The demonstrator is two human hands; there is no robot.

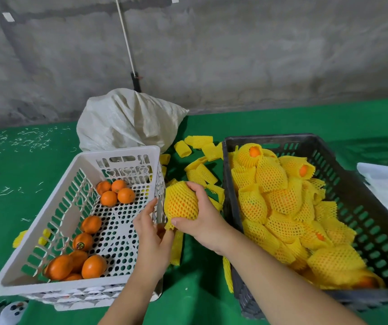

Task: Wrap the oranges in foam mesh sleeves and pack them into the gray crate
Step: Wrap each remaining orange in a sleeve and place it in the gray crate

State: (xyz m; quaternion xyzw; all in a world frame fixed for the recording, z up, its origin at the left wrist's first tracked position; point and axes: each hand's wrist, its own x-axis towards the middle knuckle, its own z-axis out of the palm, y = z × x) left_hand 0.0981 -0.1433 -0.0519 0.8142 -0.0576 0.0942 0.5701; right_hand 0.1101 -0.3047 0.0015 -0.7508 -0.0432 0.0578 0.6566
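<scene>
My right hand [198, 219] was curled over a wrapped orange [181, 202], fingers across its top and thumb under its near end, holding it in the gap between the two crates. The yellow foam mesh sleeve covered the fruit, with orange skin showing through the netting. My left hand [151, 233] sat just beside it, fingers bent at the sleeve's lower end; I could not tell whether they pinched the foam or only touched it.

To my left stood a white perforated crate [35, 261] with bare oranges [115, 192] inside: a small cluster toward the far corner, two along the left wall, and several more in the near corner. To my right stood the gray crate [364, 214], heaped with wrapped oranges [279, 200] in the same yellow netting, a few showing bare orange at the open sleeve ends.

Empty sleeves [200, 170] lay scattered on the green tabletop [12, 179] between and beyond the crates, with one long strip just under my hands and another against the gray crate's near left corner. A pale woven sack [127, 118] slumped behind the white crate, against a rough gray wall [258, 55]. Small light scraps dotted the tabletop at far left. Something white lay at the right edge, too blurred to identify.
</scene>
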